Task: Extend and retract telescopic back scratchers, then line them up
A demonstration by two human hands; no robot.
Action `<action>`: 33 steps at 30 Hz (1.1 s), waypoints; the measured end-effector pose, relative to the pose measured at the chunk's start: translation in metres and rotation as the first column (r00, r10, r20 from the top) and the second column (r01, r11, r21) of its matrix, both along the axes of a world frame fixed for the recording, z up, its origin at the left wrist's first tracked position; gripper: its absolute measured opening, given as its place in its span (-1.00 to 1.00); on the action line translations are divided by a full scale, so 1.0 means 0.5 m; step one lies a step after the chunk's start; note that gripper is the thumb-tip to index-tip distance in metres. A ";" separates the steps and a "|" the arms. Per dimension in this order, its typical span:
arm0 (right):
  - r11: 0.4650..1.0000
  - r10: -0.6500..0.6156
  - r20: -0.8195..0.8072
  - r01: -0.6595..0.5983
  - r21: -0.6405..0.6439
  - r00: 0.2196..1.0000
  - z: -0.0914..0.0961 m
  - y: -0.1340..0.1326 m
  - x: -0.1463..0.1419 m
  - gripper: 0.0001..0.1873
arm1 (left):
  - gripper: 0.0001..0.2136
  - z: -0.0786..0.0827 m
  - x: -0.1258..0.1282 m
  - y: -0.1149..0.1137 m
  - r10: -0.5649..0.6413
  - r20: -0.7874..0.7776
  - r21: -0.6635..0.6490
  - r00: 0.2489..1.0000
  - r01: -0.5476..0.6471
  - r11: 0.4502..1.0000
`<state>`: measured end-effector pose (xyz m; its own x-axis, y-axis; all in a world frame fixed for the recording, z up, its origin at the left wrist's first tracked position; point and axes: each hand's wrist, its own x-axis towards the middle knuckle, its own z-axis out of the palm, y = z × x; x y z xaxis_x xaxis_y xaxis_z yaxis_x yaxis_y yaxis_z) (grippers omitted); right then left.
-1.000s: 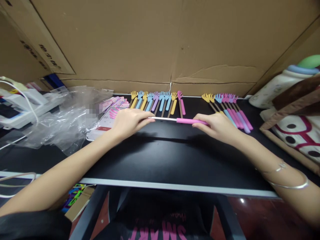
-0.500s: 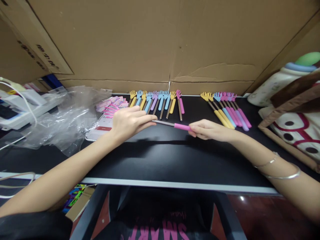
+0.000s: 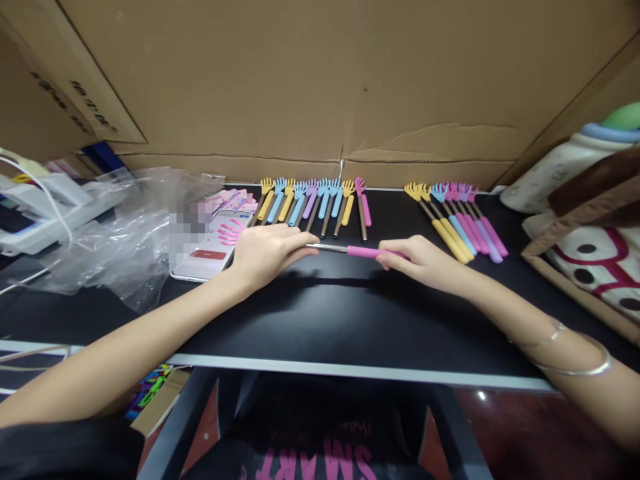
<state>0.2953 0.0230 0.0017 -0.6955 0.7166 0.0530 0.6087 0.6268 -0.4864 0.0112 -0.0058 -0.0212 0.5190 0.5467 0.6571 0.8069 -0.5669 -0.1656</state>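
A pink back scratcher (image 3: 361, 252) with a metal rod is held nearly level above the black table. Its rod end is in my left hand (image 3: 270, 257), fingers closed, with the pink claw (image 3: 230, 231) showing beyond the knuckles. Around the pink grip, my right hand (image 3: 420, 260) is closed in a pinch. Behind my hands lies a row of back scratchers with loose grips beside their rods: yellow (image 3: 265, 205), blue (image 3: 324, 200), purple (image 3: 310, 200) and pink (image 3: 367, 210). To the right lies a group with grips on their rods (image 3: 453, 237).
At left lie a phone (image 3: 210, 263), clear plastic bags (image 3: 135, 233), pink packets (image 3: 233, 200) and a white device with a cable (image 3: 45, 213). A bag (image 3: 595, 260) and a bottle (image 3: 545, 167) stand at right. Cardboard (image 3: 300, 80) walls the back.
My left hand has come down slightly, showing more of the phone. My right fingers have shifted on the pink grip, and more of it shows past the thumb.
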 end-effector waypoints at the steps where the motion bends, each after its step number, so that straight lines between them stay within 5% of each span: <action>1: 0.998 -0.019 0.030 0.017 0.057 0.999 -0.003 -0.003 -0.001 -0.54 | -0.65 -0.001 0.002 -0.002 0.011 0.012 -0.051 1.000 -0.011 0.999; 4: 0.946 -0.086 0.138 0.038 0.321 0.987 -0.012 -0.013 -0.003 -0.55 | -0.64 -0.003 0.011 -0.006 0.049 0.041 -0.239 0.998 -0.038 0.970; 9: 0.757 -0.135 0.240 -0.057 0.650 0.961 -0.010 -0.033 -0.009 -0.51 | -0.68 -0.006 0.024 -0.011 0.079 0.099 -0.510 0.992 -0.018 0.860; 15: 0.684 -0.167 0.228 -0.054 0.728 0.959 0.003 -0.044 -0.019 -0.50 | -0.68 0.007 0.031 -0.019 0.102 0.185 -0.586 0.977 0.026 0.810; 21: 0.640 -0.124 0.282 -0.140 0.756 0.951 0.001 -0.049 -0.017 -0.53 | -0.70 0.020 0.030 -0.016 -0.021 0.321 -0.787 0.947 0.279 0.550; 23: 0.620 -0.117 0.278 -0.148 0.771 0.953 0.000 -0.051 -0.016 -0.56 | -0.73 0.021 0.029 -0.015 -0.026 0.346 -0.797 0.938 0.309 0.519; 26: 0.617 -0.120 0.246 -0.121 0.777 0.962 -0.002 -0.052 -0.018 -0.56 | -0.74 0.021 0.028 -0.018 -0.004 0.314 -0.780 0.950 0.260 0.569; 33: 0.708 -0.162 0.109 0.038 0.706 0.981 -0.010 -0.056 -0.024 -0.54 | -0.69 0.010 0.030 -0.022 0.078 0.149 -0.530 0.986 0.012 0.848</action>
<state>0.2832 -0.0050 -0.0032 -0.6651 0.5830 0.4666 0.7139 0.6797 0.1683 0.0260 -0.0167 -0.0164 0.4081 0.8487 0.3364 0.8161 -0.5043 0.2821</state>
